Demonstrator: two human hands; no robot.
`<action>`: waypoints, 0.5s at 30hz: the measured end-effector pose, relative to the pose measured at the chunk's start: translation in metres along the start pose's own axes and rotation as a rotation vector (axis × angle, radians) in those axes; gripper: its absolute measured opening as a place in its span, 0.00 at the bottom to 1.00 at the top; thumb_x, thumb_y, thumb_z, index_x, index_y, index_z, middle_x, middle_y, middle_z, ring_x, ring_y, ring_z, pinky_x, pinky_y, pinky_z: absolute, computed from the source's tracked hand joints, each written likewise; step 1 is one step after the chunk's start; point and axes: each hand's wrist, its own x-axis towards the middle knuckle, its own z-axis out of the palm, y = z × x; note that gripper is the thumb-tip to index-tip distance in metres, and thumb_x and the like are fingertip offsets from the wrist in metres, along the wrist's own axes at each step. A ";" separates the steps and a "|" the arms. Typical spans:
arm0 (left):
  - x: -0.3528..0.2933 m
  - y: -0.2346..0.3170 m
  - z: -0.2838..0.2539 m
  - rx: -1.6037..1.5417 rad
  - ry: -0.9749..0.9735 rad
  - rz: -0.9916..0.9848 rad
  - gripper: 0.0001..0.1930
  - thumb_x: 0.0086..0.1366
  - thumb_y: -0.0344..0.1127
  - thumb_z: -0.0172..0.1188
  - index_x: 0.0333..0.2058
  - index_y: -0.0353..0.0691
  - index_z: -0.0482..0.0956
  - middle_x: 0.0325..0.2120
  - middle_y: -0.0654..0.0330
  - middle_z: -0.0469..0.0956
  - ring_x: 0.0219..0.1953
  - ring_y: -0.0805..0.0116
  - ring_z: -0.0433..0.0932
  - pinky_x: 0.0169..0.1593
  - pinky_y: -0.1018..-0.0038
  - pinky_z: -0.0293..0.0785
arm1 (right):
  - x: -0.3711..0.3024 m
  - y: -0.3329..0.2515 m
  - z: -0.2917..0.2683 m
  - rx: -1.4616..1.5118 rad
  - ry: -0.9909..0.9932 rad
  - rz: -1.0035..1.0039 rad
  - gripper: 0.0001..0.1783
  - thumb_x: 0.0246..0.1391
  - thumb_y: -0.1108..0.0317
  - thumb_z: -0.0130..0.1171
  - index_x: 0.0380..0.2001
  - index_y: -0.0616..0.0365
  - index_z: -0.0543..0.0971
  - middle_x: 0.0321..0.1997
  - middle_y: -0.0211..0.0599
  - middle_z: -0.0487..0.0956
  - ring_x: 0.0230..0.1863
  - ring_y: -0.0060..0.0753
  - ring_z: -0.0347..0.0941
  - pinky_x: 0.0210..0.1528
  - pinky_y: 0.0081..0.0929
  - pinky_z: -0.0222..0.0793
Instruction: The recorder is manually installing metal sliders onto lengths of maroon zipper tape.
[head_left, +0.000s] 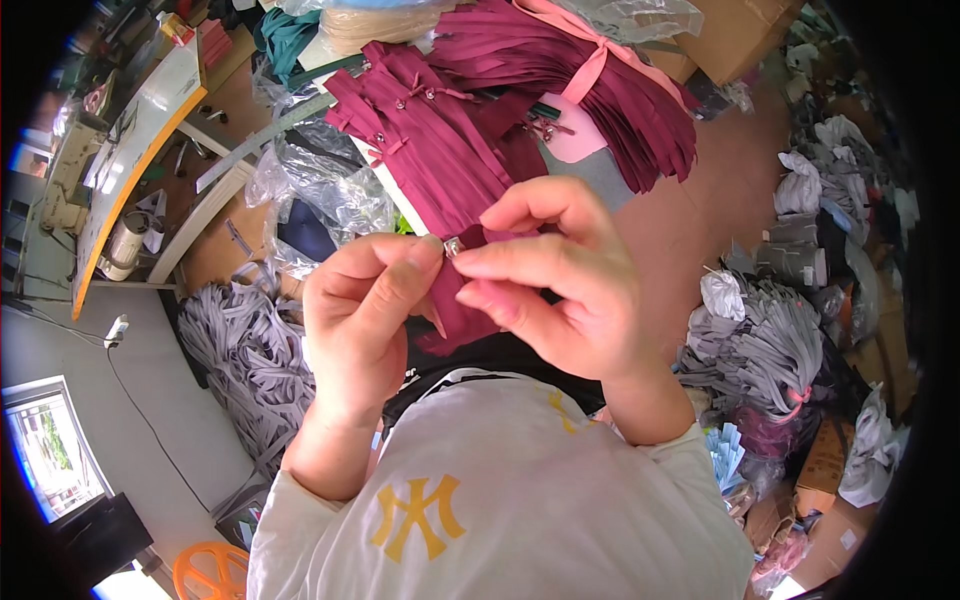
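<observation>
In front of my chest, my left hand (pixel 365 310) is closed in a pinch, thumb against forefinger, at a small shiny metal zipper slider (pixel 453 247). My right hand (pixel 570 280) meets it from the other side, fingers bent, one fingertip at the slider and a maroon zipper tape (pixel 473 238) running between its fingers. Below and behind both hands hangs more maroon tape (pixel 460 318). Just beyond lie maroon zippers (pixel 430 150) side by side, several with metal sliders on them. My fingers partly hide the slider.
Farther back lies a large maroon zipper bundle (pixel 640 130) tied with a pink strip (pixel 590 70). Clear plastic bags (pixel 340 190) lie left of the zippers. Grey strips are heaped at left (pixel 245 350) and right (pixel 760 340). An orange-edged table (pixel 150 150) stands at the far left.
</observation>
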 end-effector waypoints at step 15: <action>0.007 -0.005 -0.003 -0.196 -0.034 -0.124 0.08 0.70 0.32 0.58 0.40 0.32 0.80 0.30 0.62 0.81 0.28 0.77 0.78 0.33 0.80 0.74 | 0.000 0.005 -0.003 0.273 -0.080 0.224 0.07 0.62 0.72 0.60 0.39 0.66 0.81 0.45 0.37 0.72 0.34 0.18 0.68 0.34 0.14 0.66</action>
